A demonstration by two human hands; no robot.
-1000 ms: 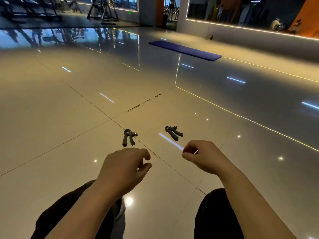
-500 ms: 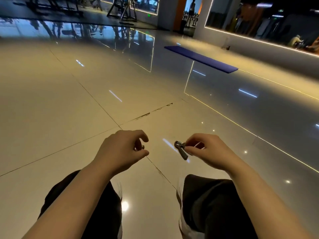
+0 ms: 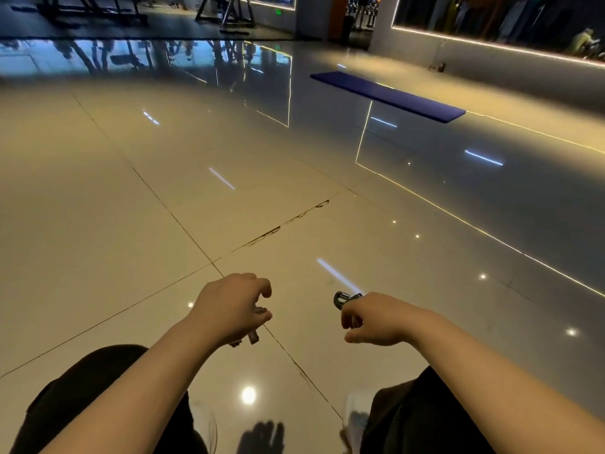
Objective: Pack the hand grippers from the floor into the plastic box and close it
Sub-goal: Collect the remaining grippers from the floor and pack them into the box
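Okay, both hands up off the floor (image 3: 98, 224), each with a hand gripper in it. Left hand (image 3: 229, 308) is curled round the left hand gripper (image 3: 254, 335): fingers and thumb wrapped over the top, the two dark handle ends poking out below the palm, most of it hidden. Right hand (image 3: 376, 317) is curled round the right hand gripper (image 3: 343, 298), whose metal spring coil sticks out past the knuckles on the far side while the handles sit buried in the fist. Hands near each other, apart, not touching, held over a tile joint of the glossy beige floor. Person's dark-trousered knees (image 3: 82, 388) below the forearms, a pale shoe (image 3: 355, 417) by the right leg. Further off, a blue exercise mat (image 3: 393, 96) lies flat on the floor near the lit wall; gym machines (image 3: 229, 11) at the back. Plastic box is out of view.
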